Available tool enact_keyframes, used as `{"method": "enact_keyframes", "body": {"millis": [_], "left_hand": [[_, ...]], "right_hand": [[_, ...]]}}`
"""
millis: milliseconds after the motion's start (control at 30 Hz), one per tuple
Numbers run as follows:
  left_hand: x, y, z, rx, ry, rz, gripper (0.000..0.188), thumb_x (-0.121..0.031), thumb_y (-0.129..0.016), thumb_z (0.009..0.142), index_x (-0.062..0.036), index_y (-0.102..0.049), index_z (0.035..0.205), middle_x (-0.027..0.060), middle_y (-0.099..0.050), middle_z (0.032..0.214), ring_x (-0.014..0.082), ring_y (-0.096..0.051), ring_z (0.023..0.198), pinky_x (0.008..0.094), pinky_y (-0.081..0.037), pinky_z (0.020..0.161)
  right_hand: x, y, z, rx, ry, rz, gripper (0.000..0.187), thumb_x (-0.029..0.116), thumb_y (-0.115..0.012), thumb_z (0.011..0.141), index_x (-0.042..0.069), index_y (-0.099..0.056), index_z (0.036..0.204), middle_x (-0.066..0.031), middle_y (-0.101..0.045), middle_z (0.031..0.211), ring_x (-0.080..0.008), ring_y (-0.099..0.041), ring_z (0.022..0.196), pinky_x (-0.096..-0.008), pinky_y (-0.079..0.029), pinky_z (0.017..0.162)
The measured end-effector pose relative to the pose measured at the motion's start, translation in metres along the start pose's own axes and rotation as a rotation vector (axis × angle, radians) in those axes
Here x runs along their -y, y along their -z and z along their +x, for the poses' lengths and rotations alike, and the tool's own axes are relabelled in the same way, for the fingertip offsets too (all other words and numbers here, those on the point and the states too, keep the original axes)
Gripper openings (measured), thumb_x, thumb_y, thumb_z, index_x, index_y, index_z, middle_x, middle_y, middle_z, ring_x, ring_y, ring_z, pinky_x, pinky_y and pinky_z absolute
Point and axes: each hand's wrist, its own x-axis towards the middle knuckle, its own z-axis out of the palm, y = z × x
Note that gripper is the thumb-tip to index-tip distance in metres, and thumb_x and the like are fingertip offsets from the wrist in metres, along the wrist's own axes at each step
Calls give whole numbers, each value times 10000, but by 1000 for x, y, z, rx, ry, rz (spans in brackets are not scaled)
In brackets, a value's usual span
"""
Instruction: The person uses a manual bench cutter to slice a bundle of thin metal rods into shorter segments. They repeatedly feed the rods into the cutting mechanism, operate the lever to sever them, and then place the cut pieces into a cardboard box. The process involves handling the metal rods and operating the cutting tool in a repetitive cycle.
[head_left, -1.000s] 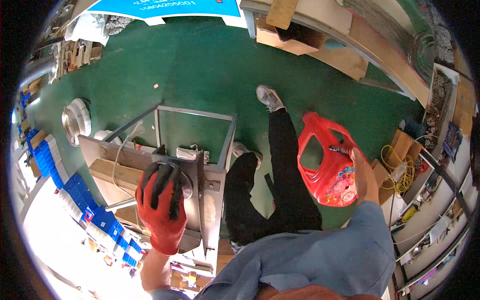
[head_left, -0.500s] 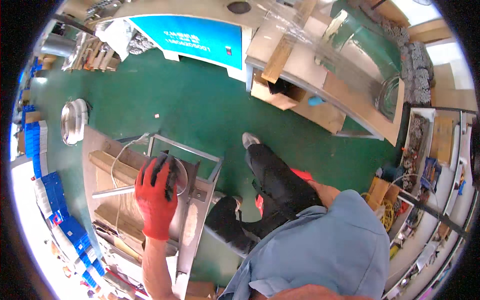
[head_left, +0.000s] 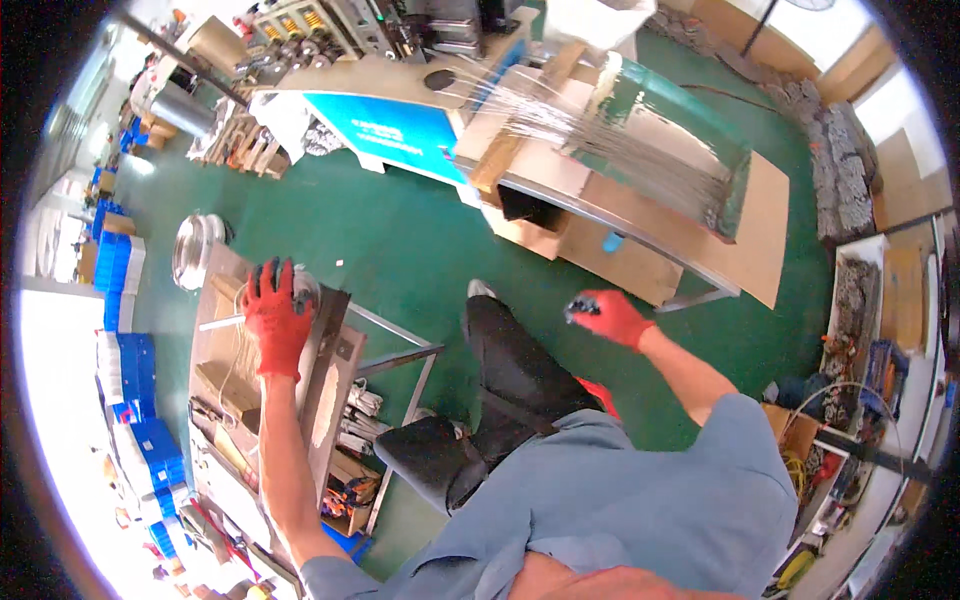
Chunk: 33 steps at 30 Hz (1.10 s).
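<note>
My left hand (head_left: 277, 325), in a red glove with dark fingertips, reaches over a low workbench (head_left: 336, 372) with its fingers stretched and spread. Beside its fingertips is a round shiny piece (head_left: 307, 291), partly covered by the hand; whether the hand touches it I cannot tell. A thin pale bar (head_left: 221, 322) and a light cord (head_left: 237, 375) lie next to the glove. My right hand (head_left: 607, 316), gloved alike, hangs in the air above the green floor. Its fingers are curled together, and anything inside them is hidden.
A coil of silvery wire (head_left: 193, 250) lies beyond the bench. Ahead stands a blue-panelled machine base (head_left: 385, 130). At right, a table (head_left: 640, 208) carries cardboard, a wooden plank (head_left: 500, 157) and long thin wires (head_left: 545, 118). Blue boxes (head_left: 135, 365) line the left; shelving (head_left: 850, 335) the right.
My right hand has come into view at the right, above the floor. My left hand is farther left in the picture, fingers more spread. The whole view has shifted.
</note>
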Motion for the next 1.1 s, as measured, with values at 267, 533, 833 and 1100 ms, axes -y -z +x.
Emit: {"method": "enact_keyframes", "body": {"millis": [267,533,833,1100], "left_hand": [[-193,-39,23,114,183,-1339,479,-118,-709,808,-32,-583,1261,116,-652,1156,260,-632,1024,360,-496,897],[-356,-43,91,915,643,-2418,460,-285,-610,928,-39,-518,1306,122,-599,1239,257,-611,1091,363,-505,917],[-415,-94,161,1111,690,-2388,418,-343,-532,969,-97,-495,1306,161,-578,1259,319,-629,1056,419,-546,868],[-432,-109,158,343,9,-2206,129,-133,-659,829,-99,-661,954,112,-690,873,237,-675,750,332,-535,663]], "right_hand": [[-28,245,-17,-753,-152,24,348,271,-567,943,31,-606,1193,-171,-622,1113,-289,-577,1056,-365,-438,952],[-39,408,102,-482,4,-211,486,352,-342,1026,100,-413,1435,-70,-465,1407,-195,-442,1257,-297,-355,1041],[-58,232,247,-208,-339,-558,681,568,-347,953,3,-491,1303,-239,-497,1362,-378,-501,1243,-438,-387,1049],[-27,176,174,-60,-148,-400,554,446,-399,970,-36,-511,1221,-276,-577,1218,-424,-568,1123,-463,-439,979]]}}
